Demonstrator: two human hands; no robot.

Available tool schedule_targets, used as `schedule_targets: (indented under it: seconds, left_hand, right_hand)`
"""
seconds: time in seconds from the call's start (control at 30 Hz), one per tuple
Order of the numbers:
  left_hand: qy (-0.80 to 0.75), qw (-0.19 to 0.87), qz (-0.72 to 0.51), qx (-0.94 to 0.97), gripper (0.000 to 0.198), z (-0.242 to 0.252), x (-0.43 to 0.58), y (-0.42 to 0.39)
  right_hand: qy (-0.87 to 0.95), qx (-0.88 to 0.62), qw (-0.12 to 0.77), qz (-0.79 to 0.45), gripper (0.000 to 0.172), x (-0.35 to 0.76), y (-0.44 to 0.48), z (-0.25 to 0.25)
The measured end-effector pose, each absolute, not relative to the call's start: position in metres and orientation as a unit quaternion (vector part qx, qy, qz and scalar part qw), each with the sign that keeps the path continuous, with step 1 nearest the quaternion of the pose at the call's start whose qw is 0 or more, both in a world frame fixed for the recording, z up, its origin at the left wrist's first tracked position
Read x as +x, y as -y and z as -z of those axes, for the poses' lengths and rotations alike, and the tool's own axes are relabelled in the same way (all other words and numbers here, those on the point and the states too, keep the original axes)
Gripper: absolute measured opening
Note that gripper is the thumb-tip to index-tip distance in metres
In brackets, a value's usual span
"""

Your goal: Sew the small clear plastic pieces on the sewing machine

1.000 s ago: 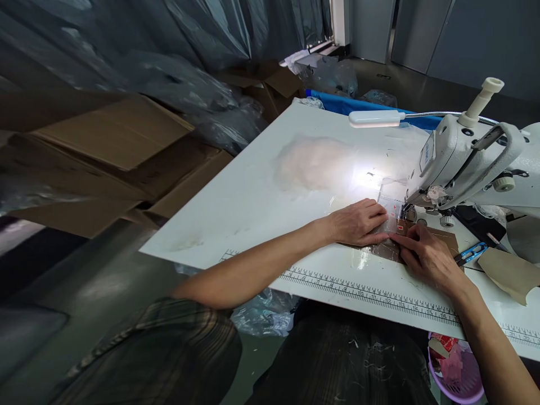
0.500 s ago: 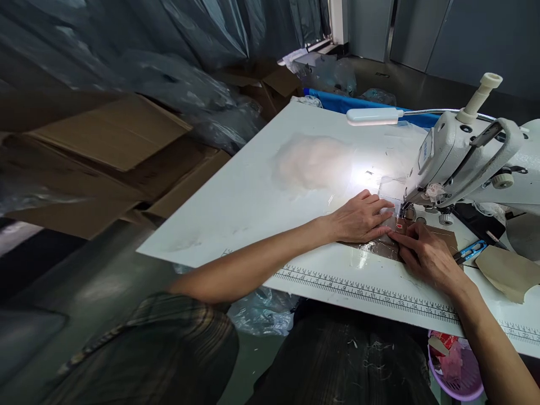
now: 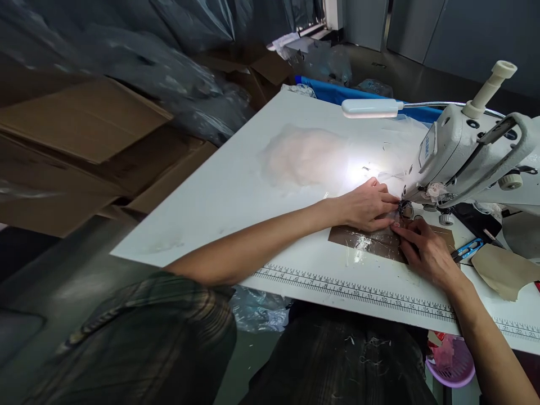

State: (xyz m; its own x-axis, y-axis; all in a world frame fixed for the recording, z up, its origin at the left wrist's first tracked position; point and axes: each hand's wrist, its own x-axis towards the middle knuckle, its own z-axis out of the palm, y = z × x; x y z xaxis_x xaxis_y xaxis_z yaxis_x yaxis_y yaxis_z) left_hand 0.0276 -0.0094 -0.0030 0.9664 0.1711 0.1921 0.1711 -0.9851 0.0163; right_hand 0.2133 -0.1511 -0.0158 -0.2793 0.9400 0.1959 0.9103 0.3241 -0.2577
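Work in hand: one film [image 3: 392, 181], see-through, mostly under my fingers at the foot of the machine [image 3: 464, 152], towards the surface's right end. Progress, as I judge it: under way, the film set at the needle and not yet taken off; length stitched and length left hidden by my hands. Left hand [image 3: 371, 207]: palm down, fingers loosely together and slightly bent, pressing the film, gripping nothing that shows. Right hand [image 3: 428, 250]: half curled, forefinger reaching to the left fingertips, thumb tucked below; whether it pinches an edge I cannot tell. Beneath both: brown panel [image 3: 363, 243], glossy, scuffed. Surface: white table [image 3: 202, 219], bare corner at left, ruler [image 3: 333, 285] printed along the near edge. Right of the panel: blue snips [image 3: 467, 249]; beside them, tan scrap [image 3: 504, 270], torn-edged. Above the far edge: lamp [image 3: 371, 108], lit. Past the far edge: blue cloth [image 3: 337, 93]. Below the near edge, right: lilac basket [image 3: 455, 365], with pink and red scraps. Room: open cartons [image 3: 80, 118] and plastic sheeting [image 3: 169, 76] off the left edge; grey panels [image 3: 409, 28] behind.
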Motion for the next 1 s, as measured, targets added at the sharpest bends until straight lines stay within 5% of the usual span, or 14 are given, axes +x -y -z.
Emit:
schedule_targets:
  seconds: [0.53, 1.0]
  left_hand:
    - [0.103, -0.082, 0.163, -0.978, 0.038, 0.023, 0.023, 0.01]
    - [0.095, -0.043, 0.174, -0.979, 0.036, 0.022, 0.024, 0.013]
  right_hand:
    - [0.794, -0.572, 0.191, -0.072, 0.036, 0.216, 0.15, 0.019]
    - [0.795, -0.576, 0.176, -0.07, 0.037, 0.214, 0.15, 0.014]
